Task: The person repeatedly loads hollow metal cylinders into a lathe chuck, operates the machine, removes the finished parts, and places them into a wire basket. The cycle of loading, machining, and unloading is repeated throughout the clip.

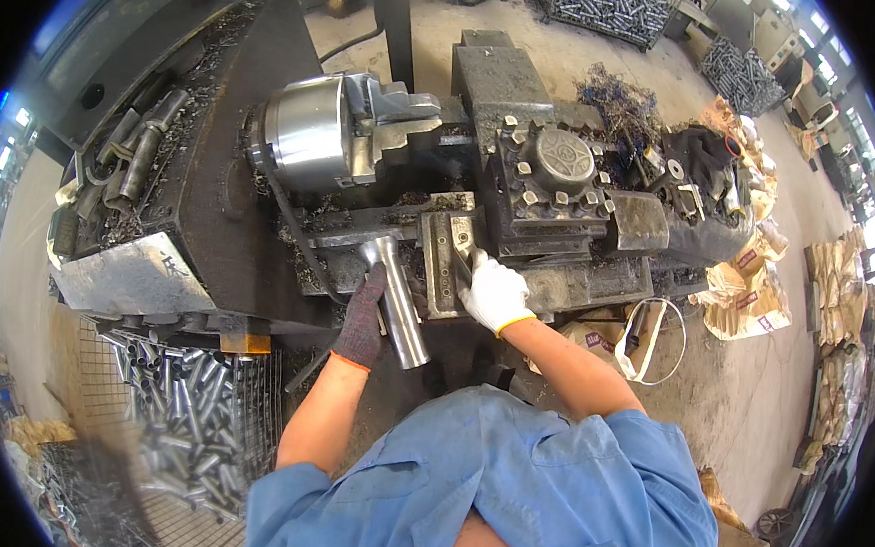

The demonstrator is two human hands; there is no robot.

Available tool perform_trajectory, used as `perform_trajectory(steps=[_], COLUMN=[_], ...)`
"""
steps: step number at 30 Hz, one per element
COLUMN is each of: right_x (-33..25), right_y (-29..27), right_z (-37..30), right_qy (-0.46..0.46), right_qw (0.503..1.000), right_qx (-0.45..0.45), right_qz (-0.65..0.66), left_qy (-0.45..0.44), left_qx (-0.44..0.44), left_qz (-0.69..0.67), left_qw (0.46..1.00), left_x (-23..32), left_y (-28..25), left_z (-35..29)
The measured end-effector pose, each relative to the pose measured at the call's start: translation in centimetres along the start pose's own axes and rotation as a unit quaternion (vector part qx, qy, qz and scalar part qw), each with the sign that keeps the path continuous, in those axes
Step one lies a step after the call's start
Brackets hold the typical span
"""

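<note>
My left hand (361, 321), in a dark grey glove with an orange cuff, is closed round a shiny metal tube (402, 316). The tube slants in front of the lathe, its upper end flared wider. My right hand (497, 295), in a white glove, rests at the lathe's carriage (445, 266). Its fingers are closed by a slim metal piece that I cannot make out. Beyond my left hand, the chuck (311, 130) has stepped jaws (399, 121) with no tube between them. A square tool post (553, 185) with several bolts stands beyond my right hand.
A wire basket of metal tubes (193, 414) stands on the floor at lower left. Long tools (144, 150) and shavings lie on the headstock. Tangled swarf (618, 104) and dark cloth (705, 165) lie to the right. Brown paper (752, 293) lies beyond. Full bins (614, 9) stand far off.
</note>
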State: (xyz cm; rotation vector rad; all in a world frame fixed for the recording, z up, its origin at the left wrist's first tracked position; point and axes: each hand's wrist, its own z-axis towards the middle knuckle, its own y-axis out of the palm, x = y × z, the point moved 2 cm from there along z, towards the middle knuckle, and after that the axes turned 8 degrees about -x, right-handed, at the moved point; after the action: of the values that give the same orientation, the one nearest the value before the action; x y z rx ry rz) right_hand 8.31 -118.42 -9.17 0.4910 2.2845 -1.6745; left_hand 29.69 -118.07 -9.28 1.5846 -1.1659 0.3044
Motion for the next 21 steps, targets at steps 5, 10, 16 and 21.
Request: perform_trajectory(steps=[5,10,16,21], right_x=[-0.1,-6.2,-6.5,-3.6], right_y=[-4.9,-9.3,-20.3,-28.2], right_z=[0.4,2.3,3.5,13.0], right_qy=[-0.135,-0.131,-0.295,-0.289], right_qw=[0.938,0.941,0.949,0.887], right_qx=[-0.058,-0.199,-0.004,0.135], right_qz=[0.314,0.238,0.113,-0.335], left_qy=[0.123,0.147,0.401,0.243], left_qx=[0.039,-0.015,-0.048,-0.017], left_qz=[0.064,-0.165,0.137,0.129], left_qw=[0.99,0.975,0.905,0.961], left_x=[2.0,4.0,9.0,5.7], left_y=[-1.8,3.5,7.5,-0.3], left_z=[1.6,4.8,4.2,2.6])
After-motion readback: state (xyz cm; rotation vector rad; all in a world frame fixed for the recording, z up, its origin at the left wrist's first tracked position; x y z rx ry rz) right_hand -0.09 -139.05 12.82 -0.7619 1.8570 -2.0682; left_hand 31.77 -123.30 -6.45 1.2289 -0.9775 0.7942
